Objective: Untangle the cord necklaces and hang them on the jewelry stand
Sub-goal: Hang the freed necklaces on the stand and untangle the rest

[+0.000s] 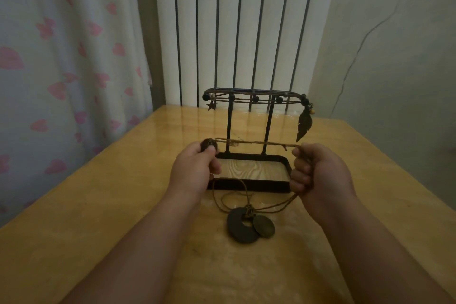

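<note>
cord necklace [256,142]: stretching taut between left hand [195,170] and right hand [318,175], fingers closing on each end, before jewelry stand [249,131]; second necklace [249,224] lying near on counter [98,205].

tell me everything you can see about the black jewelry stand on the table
The black metal jewelry stand sits upright on the yellowish wooden table, in front of a white radiator. Two thin posts rise from a rectangular black-rimmed tray base with a pale wood-grain floor to a long oval top bar set with small ball knobs. Cord is already draped along that bar, with a dark star charm hanging at its left end and a dark feather pendant at its right.
</note>
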